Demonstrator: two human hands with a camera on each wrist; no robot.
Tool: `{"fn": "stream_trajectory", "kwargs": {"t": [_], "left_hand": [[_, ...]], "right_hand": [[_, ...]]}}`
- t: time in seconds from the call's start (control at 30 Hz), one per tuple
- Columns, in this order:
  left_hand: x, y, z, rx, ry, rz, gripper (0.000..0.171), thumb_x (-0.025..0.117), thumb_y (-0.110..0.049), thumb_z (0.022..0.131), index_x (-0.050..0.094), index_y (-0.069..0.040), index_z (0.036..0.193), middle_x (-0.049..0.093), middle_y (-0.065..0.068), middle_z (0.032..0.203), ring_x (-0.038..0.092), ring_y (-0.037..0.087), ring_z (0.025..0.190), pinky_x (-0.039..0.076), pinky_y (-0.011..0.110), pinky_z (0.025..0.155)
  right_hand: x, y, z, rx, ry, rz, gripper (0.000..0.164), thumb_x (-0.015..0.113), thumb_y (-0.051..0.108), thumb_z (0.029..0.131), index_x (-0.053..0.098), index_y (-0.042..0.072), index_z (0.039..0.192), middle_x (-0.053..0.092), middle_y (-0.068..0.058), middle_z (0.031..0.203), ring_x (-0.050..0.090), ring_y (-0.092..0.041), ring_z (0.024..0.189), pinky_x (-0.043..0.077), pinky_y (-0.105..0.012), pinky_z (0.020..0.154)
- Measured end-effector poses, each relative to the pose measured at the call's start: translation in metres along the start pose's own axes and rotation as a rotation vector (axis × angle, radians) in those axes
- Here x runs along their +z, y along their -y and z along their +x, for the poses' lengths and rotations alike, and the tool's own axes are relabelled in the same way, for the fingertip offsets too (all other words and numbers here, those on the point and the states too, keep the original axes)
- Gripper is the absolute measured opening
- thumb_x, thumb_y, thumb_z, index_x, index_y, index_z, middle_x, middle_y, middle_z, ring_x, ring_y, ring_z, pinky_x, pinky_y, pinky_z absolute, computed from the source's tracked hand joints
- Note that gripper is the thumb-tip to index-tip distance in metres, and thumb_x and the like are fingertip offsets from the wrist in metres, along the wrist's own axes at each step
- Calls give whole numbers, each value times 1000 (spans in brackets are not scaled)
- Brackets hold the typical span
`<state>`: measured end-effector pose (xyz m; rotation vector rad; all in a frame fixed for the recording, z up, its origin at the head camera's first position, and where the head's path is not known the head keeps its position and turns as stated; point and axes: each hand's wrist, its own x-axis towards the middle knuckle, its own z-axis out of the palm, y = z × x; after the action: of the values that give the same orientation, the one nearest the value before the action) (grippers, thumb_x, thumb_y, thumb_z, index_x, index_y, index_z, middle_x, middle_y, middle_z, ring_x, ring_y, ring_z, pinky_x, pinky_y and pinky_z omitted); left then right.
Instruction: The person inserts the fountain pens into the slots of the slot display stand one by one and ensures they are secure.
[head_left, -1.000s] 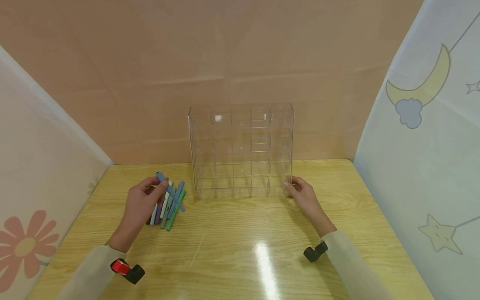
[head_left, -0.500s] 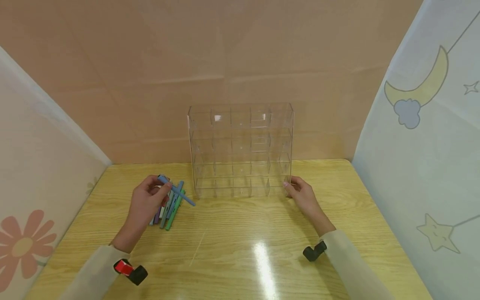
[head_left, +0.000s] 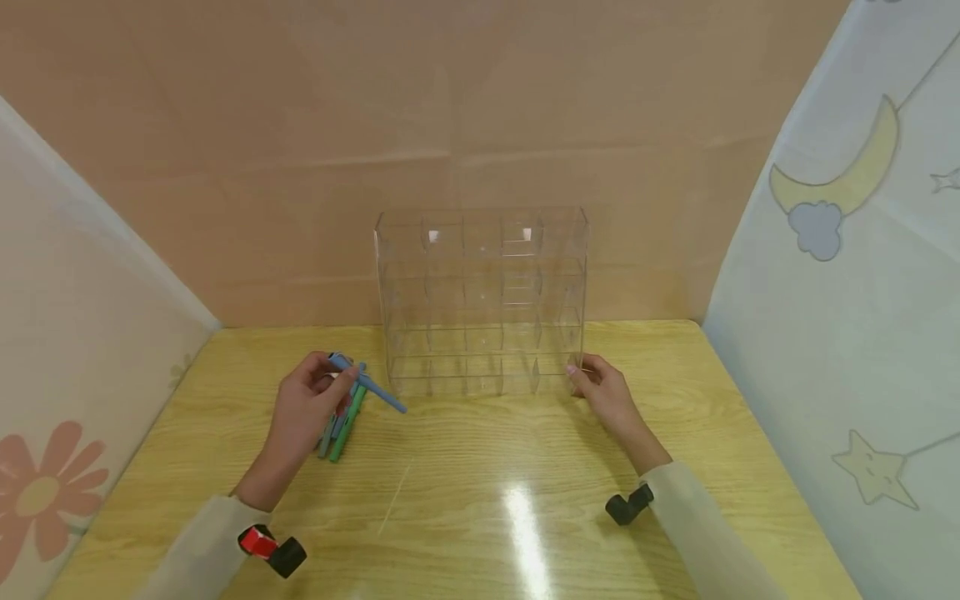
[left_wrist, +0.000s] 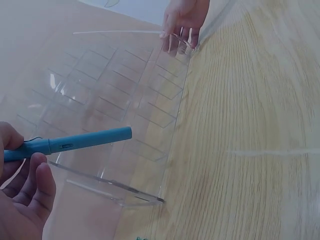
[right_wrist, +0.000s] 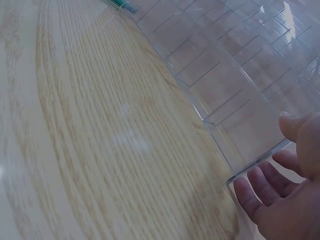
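My left hand point(head_left: 303, 406) pinches a blue pen point(head_left: 385, 393) between thumb and fingers. In the left wrist view the pen point(left_wrist: 92, 140) points toward a clear acrylic rack point(head_left: 483, 383) divided into rows of small compartments. The rack stands upright near the back of the table, right of that hand. At its lower right side, my right hand point(head_left: 609, 398) grips the side panel, the thumb in front and the fingers along the outer face point(right_wrist: 265, 182). Several pens, among them a green pen point(head_left: 347, 429), lie beneath and beside the left hand, partly hidden by it.
The wooden table point(head_left: 465, 483) runs back to a tan cloth wall point(head_left: 480, 100). White cloth walls stand on both sides, the right one point(head_left: 810, 333) printed with a moon and a star.
My left hand has moved right, away from over the pens, bringing the blue pen closer to the rack and turning it toward level. The right hand stays on the rack.
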<state>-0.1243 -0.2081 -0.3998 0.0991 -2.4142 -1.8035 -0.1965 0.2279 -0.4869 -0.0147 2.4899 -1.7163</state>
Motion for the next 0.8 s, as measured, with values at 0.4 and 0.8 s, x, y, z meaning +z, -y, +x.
{"fn": "stream_trajectory", "kwargs": {"t": [0.4, 0.8], "left_hand": [[9, 4, 1, 19, 44, -48, 20, 68, -12, 105, 61, 1, 118, 68, -15, 86, 62, 11, 65, 54, 25, 60], [35, -2, 2, 26, 53, -115, 21, 69, -9, 104, 58, 0, 119, 69, -8, 85, 63, 11, 66, 54, 25, 60]], "right_hand": [[1, 2, -1, 17, -20, -20, 60, 59, 41, 110, 50, 0, 153, 59, -25, 149, 67, -33, 112, 59, -31, 92], [3, -5, 3, -5, -26, -9, 60, 60, 43, 109, 52, 2, 153, 61, -23, 148, 68, -32, 111, 59, -30, 92]]}}
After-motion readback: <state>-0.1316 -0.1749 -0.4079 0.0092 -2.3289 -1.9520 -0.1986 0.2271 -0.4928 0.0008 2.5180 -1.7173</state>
